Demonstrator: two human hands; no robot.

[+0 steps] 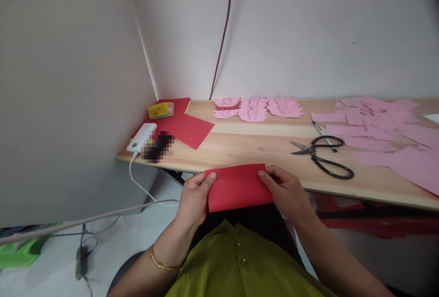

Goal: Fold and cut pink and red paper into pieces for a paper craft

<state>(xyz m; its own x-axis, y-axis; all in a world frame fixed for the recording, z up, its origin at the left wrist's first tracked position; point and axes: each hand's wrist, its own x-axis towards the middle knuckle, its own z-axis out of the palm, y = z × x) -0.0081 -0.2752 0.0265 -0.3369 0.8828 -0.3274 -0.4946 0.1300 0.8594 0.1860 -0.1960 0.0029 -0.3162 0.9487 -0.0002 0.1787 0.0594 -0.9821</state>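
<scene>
A rectangle of red paper (pixel 240 189) is held over my lap, just off the table's front edge. My left hand (pixel 195 194) pinches its left end, thumb on top near the upper corner. At the other end my right hand (pixel 284 189) grips the paper the same way, with the thumb over the upper right corner. The fingers under the sheet are partly hidden. Black-handled scissors (pixel 312 151) lie on the table to the right of the paper, blades parted and pointing left. A marker pen (pixel 320 130) lies partly under their handle.
Pink cut-paper pieces (pixel 254 109) line the wall side of the wooden table (pixel 240 141). Pink scraps (pixel 377 123) spread over the right. At left are red sheets (pixel 192 128), a yellow packet (pixel 161 110), a white power bank (pixel 142 137) with a cable, and a blurred dark object (pixel 158 147).
</scene>
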